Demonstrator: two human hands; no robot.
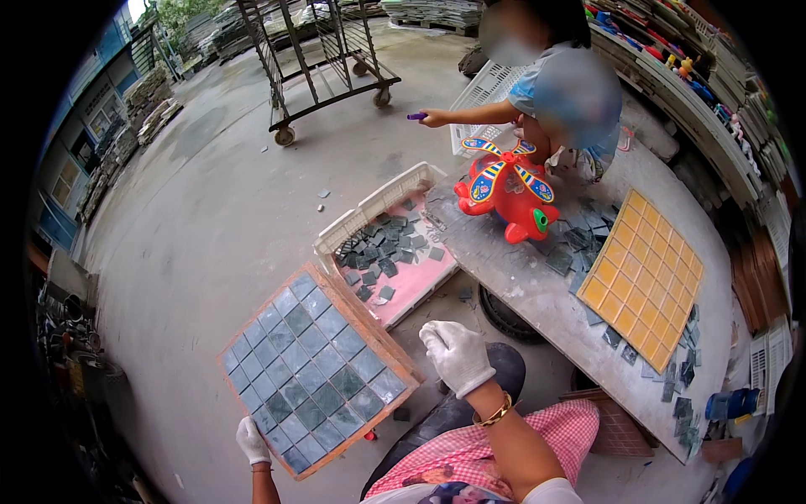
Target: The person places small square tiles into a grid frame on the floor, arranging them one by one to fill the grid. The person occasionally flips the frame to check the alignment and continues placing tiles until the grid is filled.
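While the gloved left hand [251,440] gripped the tile frame [315,370] at its seven o'clock corner, the gloved right hand [456,356] hovered loosely curled and empty off the three o'clock edge, long axis running toward one o'clock.

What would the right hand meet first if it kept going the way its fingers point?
The right hand points up-left, at the tile frame's near corner; past that lies the pink crate of loose tiles. Depth is unclear, so it may pass above.
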